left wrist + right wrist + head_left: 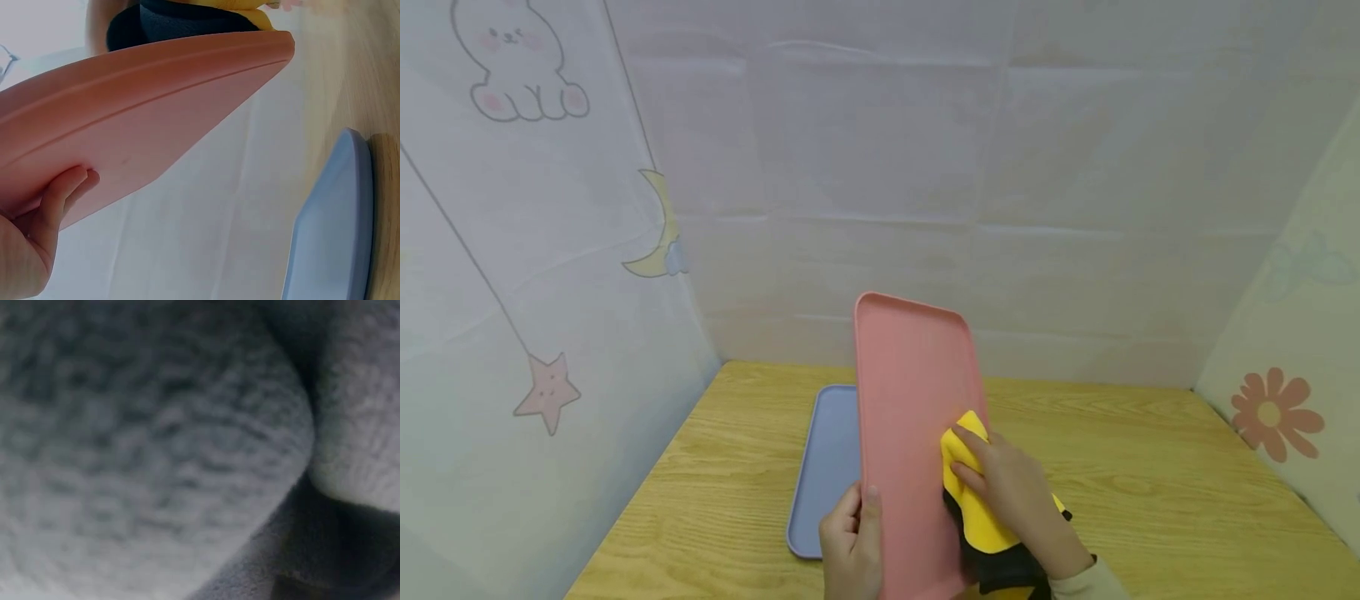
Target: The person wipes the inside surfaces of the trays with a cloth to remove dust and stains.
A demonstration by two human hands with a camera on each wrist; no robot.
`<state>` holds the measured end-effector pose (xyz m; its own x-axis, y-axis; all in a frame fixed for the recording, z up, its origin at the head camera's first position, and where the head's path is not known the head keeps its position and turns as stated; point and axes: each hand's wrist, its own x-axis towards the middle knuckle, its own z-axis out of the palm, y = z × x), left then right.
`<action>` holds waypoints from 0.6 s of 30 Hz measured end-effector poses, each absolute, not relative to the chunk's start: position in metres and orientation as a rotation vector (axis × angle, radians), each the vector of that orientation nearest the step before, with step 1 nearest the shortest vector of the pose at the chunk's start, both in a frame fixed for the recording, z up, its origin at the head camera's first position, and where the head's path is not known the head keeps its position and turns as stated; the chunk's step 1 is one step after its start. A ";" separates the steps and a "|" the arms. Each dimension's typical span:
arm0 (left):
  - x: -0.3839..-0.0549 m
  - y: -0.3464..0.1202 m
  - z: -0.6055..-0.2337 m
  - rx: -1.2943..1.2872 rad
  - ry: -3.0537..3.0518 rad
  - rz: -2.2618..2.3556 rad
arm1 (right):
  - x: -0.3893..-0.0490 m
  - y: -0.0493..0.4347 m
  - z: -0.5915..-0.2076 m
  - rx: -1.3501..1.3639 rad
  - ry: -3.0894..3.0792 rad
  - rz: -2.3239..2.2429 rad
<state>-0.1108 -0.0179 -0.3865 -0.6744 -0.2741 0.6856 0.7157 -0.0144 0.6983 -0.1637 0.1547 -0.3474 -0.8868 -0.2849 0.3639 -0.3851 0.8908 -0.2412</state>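
A pink rectangular tray with a low raised rim is held up, tilted, over the table. My left hand grips its left edge, thumb on the inner face; fingers press its underside in the left wrist view. My right hand holds a yellow and black cleaning cloth against the tray's inner face near the right edge. The cloth's dark side shows above the rim in the left wrist view. Dark, blurred fabric fills much of the right wrist view.
A blue tray lies flat on the wooden table, left of the pink one and partly hidden by it. Pale sheets with cartoon prints hang behind the table and along both sides.
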 end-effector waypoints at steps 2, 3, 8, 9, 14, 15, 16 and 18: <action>-0.111 -0.018 -0.386 -0.480 -1.551 -1.763 | -0.166 0.157 -0.349 0.476 -2.771 0.447; -0.111 -0.018 -0.385 -0.479 -1.549 -1.756 | -0.167 0.159 -0.349 0.463 -2.788 0.448; -0.110 -0.018 -0.383 -0.472 -1.535 -1.735 | -0.172 0.163 -0.354 0.424 -2.819 0.462; -0.110 -0.018 -0.383 -0.468 -1.533 -1.732 | -0.172 0.163 -0.354 0.421 -2.820 0.462; -0.110 -0.019 -0.383 -0.479 -1.529 -1.723 | -0.174 0.165 -0.356 0.418 -2.830 0.471; -0.111 -0.019 -0.383 -0.480 -1.528 -1.723 | -0.174 0.165 -0.356 0.419 -2.829 0.474; -0.111 -0.019 -0.383 -0.481 -1.528 -1.724 | -0.174 0.166 -0.356 0.422 -2.828 0.478; -0.111 -0.019 -0.383 -0.478 -1.530 -1.726 | -0.175 0.166 -0.356 0.428 -2.823 0.488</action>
<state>-0.1113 -0.0188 -0.3833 -0.6362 -0.2933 0.7136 0.7436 0.0134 0.6685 -0.1745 0.1660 -0.3560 -0.9272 -0.2431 0.2849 -0.3247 0.9010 -0.2879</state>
